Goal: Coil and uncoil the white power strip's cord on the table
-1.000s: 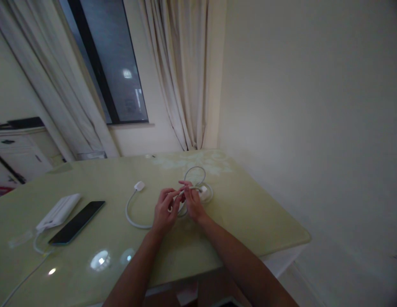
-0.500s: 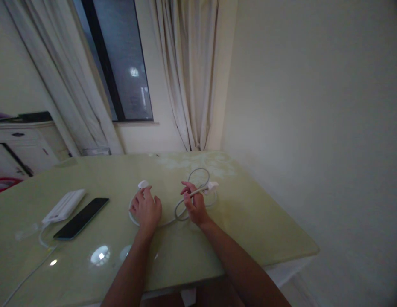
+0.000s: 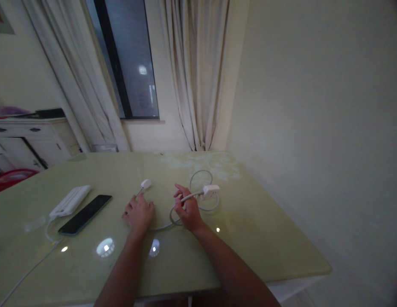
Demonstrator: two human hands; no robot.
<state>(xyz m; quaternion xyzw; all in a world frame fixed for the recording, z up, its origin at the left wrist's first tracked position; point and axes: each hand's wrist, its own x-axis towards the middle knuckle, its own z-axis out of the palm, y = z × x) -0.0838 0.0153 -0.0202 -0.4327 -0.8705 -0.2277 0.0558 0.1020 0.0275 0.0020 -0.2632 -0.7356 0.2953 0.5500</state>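
A pale extension cord (image 3: 160, 228) lies looped on the table, with a white socket block (image 3: 211, 192) at one end and a white plug (image 3: 146, 183) at the other. My right hand (image 3: 189, 212) grips the cord just short of the block, holding that end above the tabletop with the index finger loosely raised. Low over the table, my left hand (image 3: 139, 213) has its fingers curled over the cord behind the plug; the exact grip is partly hidden. A loop of cord (image 3: 201, 171) spreads beyond my right hand.
A white power strip (image 3: 70, 201) and a dark phone (image 3: 85, 215) lie on the left of the glossy green table (image 3: 265, 238). Another white cable (image 3: 28, 273) runs to the near left edge. A wall borders the right side.
My left hand has drawn back toward me and left, exposing more cord behind the plug. My right hand has shifted slightly left, and the socket block has turned to show its holes.
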